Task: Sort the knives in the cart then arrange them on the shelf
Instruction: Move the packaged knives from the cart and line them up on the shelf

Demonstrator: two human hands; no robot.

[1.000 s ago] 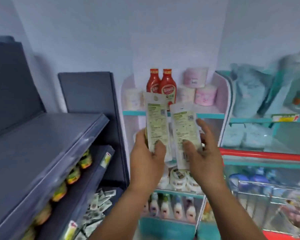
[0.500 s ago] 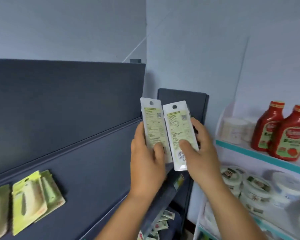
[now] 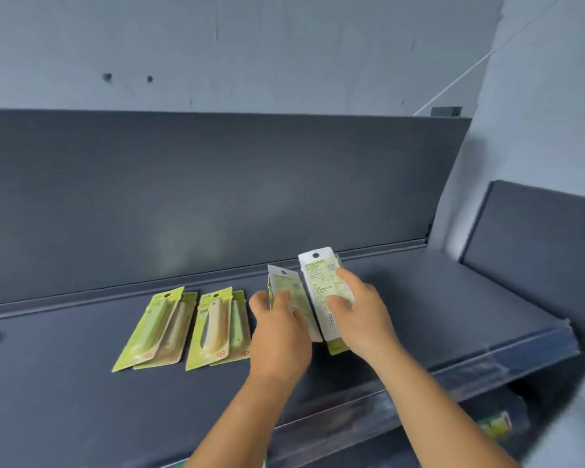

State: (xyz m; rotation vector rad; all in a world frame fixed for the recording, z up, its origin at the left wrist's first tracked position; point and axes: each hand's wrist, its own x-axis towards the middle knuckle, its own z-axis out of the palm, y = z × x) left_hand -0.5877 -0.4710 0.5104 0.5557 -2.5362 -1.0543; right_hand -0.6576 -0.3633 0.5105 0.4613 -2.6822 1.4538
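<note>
Both hands have come down from chest height: the left hand (image 3: 279, 327) and the right hand (image 3: 358, 315) each pinch a carded knife pack, left pack (image 3: 286, 292) and right pack (image 3: 323, 292), just above the dark shelf (image 3: 453, 298), right of the two pairs already laid (image 3: 186, 327), so placing seems next.

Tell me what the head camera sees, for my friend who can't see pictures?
Two hands hold packaged knives, backs up, over a dark grey shelf: the left hand grips one pack, the right hand another. To their left, two overlapping pairs of green knife packs lie flat.
</note>
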